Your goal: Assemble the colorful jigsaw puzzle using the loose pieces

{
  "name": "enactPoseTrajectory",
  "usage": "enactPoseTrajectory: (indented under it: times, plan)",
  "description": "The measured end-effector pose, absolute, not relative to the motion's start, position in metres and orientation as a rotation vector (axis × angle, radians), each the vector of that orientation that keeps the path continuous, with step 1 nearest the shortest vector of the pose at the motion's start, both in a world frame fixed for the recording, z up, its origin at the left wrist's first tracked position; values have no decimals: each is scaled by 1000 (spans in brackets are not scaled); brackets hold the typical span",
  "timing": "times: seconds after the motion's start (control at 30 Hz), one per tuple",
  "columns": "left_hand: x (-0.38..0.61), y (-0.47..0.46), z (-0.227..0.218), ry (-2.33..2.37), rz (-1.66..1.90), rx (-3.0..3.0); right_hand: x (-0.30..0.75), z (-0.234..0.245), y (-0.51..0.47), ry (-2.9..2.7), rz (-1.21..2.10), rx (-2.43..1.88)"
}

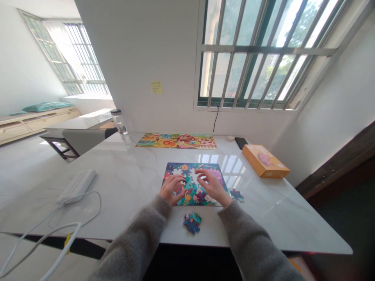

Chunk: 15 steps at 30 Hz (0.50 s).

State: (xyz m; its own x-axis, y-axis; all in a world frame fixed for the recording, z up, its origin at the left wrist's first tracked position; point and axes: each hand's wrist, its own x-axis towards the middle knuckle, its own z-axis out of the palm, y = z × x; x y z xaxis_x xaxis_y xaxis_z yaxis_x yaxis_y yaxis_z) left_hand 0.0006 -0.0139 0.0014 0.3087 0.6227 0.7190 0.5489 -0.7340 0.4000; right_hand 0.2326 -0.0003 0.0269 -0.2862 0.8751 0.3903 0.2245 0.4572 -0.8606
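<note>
Your left hand (172,189) curves over the left side of a rectangular cardboard jigsaw puzzle (191,193), fingers bunched low on its surface (whether they pinch a piece, the view doesn't settle). Your right hand (212,186) sits over the puzzle's right side, narrowly open, with its fingers bent and holding nothing that shows. Grey ribbed-knit sleeves (249,238) cover both forearms.

The puzzle lies flat on a glossy white marble-veined table (125,171), its teal, purple and orange picture broken by pale gaps near its top edge. Just below the puzzle sits a small clump of interlocked blue and multicoloured puzzle pieces (192,222), and a smaller blue cluster of pieces (236,196) lies just beside its right edge.

Beyond the puzzle, a long, bright farm-scene jigsaw puzzle (175,141) lies flat. To the puzzle's upper right are an orange cardboard box (265,160) and, farther back, a black smartphone (241,143). To its left, a white rounded power bank (77,186) trails a thin white cable (70,210), and farther back, a clear glass bottle with a metal cap (118,122) stands near the table's far corner.
</note>
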Motion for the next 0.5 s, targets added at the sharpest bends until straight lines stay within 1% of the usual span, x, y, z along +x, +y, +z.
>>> enactPoseTrajectory:
  times: [0.13, 0.3, 0.5]
  plan:
    - [0, -14, 2, 1085, 1398, 2431, 248, 34, 0, -1892, 681, -910]
    - [0, -11, -3, 1065, 1363, 2430, 241, 33, -9, -2090, 665, -829]
    - [-1, -9, -10, 1034, 1329, 2416, 236, 25, -7, -2099, 586, -826]
